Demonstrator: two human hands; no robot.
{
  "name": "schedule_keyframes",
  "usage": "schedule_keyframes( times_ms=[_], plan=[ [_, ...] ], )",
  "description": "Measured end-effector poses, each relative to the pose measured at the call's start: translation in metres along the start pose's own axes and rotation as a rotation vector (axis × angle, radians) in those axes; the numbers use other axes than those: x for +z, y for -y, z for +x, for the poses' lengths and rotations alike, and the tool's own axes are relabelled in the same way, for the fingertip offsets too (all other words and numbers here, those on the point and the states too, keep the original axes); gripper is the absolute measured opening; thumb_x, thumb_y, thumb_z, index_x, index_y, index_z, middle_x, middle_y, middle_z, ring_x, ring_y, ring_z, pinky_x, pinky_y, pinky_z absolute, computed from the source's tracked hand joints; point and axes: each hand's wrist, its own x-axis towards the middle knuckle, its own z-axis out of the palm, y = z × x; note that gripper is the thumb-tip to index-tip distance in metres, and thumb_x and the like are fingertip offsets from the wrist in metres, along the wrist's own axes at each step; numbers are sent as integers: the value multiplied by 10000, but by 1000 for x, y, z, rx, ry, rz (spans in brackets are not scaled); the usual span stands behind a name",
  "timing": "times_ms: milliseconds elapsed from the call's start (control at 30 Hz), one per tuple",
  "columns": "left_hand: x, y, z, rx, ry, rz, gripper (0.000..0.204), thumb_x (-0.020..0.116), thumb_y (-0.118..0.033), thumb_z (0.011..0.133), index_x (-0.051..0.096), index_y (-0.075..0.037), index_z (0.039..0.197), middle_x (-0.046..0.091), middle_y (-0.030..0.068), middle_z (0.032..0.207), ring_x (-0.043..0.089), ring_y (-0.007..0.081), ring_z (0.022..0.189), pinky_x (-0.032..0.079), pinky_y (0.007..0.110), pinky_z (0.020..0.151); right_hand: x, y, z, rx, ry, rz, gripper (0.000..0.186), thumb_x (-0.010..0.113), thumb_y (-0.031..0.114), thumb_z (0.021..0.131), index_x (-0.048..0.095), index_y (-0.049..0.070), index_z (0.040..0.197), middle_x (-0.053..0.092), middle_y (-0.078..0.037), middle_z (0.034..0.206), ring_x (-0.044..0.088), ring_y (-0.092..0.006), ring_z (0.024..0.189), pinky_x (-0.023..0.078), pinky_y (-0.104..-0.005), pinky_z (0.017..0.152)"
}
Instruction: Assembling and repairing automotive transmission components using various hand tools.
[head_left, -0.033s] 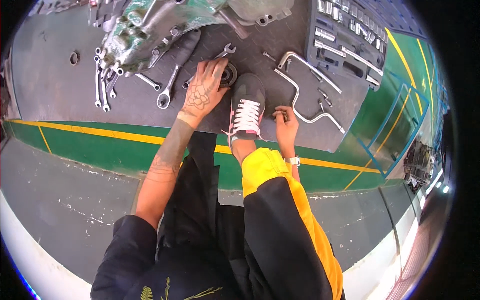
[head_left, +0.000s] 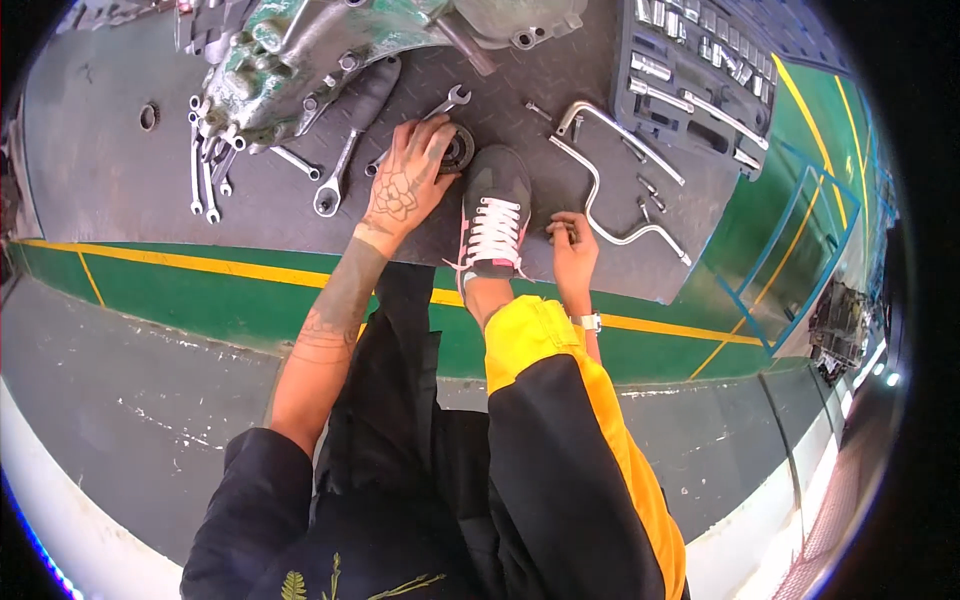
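My left hand (head_left: 410,175) lies on the dark mat with its fingers curled around a dark round ring-shaped metal part (head_left: 459,149); the hand hides much of it. Right beside this part, my foot in a dark sneaker with white laces (head_left: 495,220) rests on the mat. On the sneaker's right, my right hand (head_left: 572,245) is closed near the mat's edge, its fingertips bent in; whatever they may hold is too small to make out. An open-ended wrench (head_left: 456,97) lies partly under my left hand. A ratchet (head_left: 328,198) lies to its left.
A large greenish metal casing (head_left: 290,75) stands at the back. Several wrenches (head_left: 209,200) lie at its left, near a small metal ring (head_left: 149,117). To the right are two bent steel bars (head_left: 597,185), small sockets (head_left: 650,186) and an open socket case (head_left: 690,95).
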Motion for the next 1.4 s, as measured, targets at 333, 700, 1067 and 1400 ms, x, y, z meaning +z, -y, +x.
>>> schedule_keyframes(
  times_ms=[333,700,1067,1400],
  plan=[
    [8,-3,-11,60,-79,33,451,766,-91,765,550,7,1148,480,227,1408,447,464,1272,419,506,1067,6,3,-2,39,13,72,104,604,15,921,645,-21,1010,688,-60,844,618,-92,787,492,-246,716],
    [-176,5,-74,-154,-611,23,358,776,-64,770,586,33,1057,552,256,1350,595,320,1045,464,439,937,-4,1,0,28,23,96,99,558,7,938,642,-15,987,646,-28,775,567,-72,684,456,-229,613],
    [-278,329,76,-440,-610,397,413,742,-295,883,702,68,1074,505,263,1283,509,410,1181,448,424,1012,-5,0,13,81,61,81,110,523,9,953,630,-9,976,641,-70,757,573,-102,637,467,-240,573],
    [-297,372,-1,-548,-701,176,604,763,-329,891,562,-49,1387,597,179,1314,646,274,1107,529,374,923,-12,-11,13,82,31,-4,119,505,29,935,617,-10,949,633,-54,713,550,-84,611,447,-230,561]
  ],
)
